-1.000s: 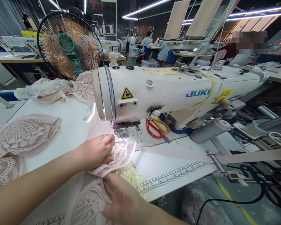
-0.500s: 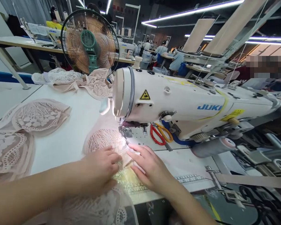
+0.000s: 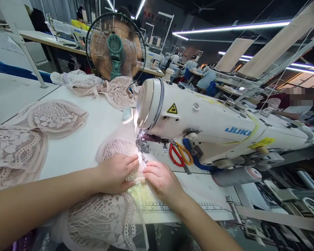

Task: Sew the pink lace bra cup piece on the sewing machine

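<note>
A pale pink lace bra piece [image 3: 115,148] lies under the needle area of a white JUKI sewing machine [image 3: 206,115], lit by its lamp. My left hand [image 3: 117,172] rests on the lace just left of the presser foot [image 3: 143,158], its fingers stretched out flat. On the right, my right hand [image 3: 161,179] has its fingers closed at the fabric's edge close to the foot; the fingertips partly hide what they grip. Another lace cup [image 3: 99,216] of pale pink hangs over the table's front edge, below my left forearm.
Scissors [image 3: 180,155] with red and orange handles lie beneath the machine arm. More lace cups [image 3: 54,116] sit at left, with a garment pile [image 3: 117,90] behind. A grey thread cone [image 3: 237,177] lies right. A large fan [image 3: 115,47] stands beyond; people work farther back.
The view has shifted, so the machine appears lower and farther right. My right fingers have drawn together at the fabric edge. My left hand stays on the lace, its fingers flatter.
</note>
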The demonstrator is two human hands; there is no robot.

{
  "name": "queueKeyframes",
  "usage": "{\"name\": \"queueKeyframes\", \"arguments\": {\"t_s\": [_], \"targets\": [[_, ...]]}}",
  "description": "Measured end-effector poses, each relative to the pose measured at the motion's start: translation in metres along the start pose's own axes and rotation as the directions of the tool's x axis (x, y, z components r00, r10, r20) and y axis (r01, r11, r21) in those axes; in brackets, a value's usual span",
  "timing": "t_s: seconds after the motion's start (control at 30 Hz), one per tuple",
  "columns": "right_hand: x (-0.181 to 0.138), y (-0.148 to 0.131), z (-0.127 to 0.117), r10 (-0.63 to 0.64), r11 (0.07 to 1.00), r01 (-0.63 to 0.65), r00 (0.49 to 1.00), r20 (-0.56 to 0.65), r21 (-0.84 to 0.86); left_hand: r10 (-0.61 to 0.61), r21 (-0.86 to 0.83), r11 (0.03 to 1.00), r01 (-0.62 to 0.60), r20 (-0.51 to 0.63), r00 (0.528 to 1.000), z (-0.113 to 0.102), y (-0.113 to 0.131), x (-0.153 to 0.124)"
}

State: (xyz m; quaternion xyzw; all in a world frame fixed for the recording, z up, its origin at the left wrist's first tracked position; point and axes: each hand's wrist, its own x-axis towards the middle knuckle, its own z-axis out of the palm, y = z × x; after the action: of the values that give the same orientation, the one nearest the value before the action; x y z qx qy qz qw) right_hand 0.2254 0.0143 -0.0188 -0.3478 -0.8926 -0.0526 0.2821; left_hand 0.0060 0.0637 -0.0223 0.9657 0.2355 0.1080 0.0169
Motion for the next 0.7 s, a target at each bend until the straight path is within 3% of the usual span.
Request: {"name": "queueKeyframes", "arguments": {"t_s": [0.13,0.33,0.5,0.7], "targets": [[-0.008,-0.006,0.007,0.053,0.998,-0.053,0.998,-0.039,-0.014,0.05,0.101,0.993,-0.055,0.053,0.997,-0.01,0.001,0.008],[-0.005,-0.011,0.01,0.074,0.995,-0.076,0.997,-0.038,-0.065,0.248,0.183,0.958,-0.22,-0.145,0.958,-0.008,0.004,0.0],[0.001,-0.013,0.01,0.073,0.991,-0.075,0.997,-0.02,-0.114,0.271,-0.075,0.952,-0.298,-0.247,0.93,-0.013,0.0,0.0],[0.003,-0.017,0.012,0.085,0.988,-0.083,0.996,0.011,-0.132,0.279,-0.261,0.907,-0.331,-0.216,0.936,-0.015,-0.02,0.01]]}}
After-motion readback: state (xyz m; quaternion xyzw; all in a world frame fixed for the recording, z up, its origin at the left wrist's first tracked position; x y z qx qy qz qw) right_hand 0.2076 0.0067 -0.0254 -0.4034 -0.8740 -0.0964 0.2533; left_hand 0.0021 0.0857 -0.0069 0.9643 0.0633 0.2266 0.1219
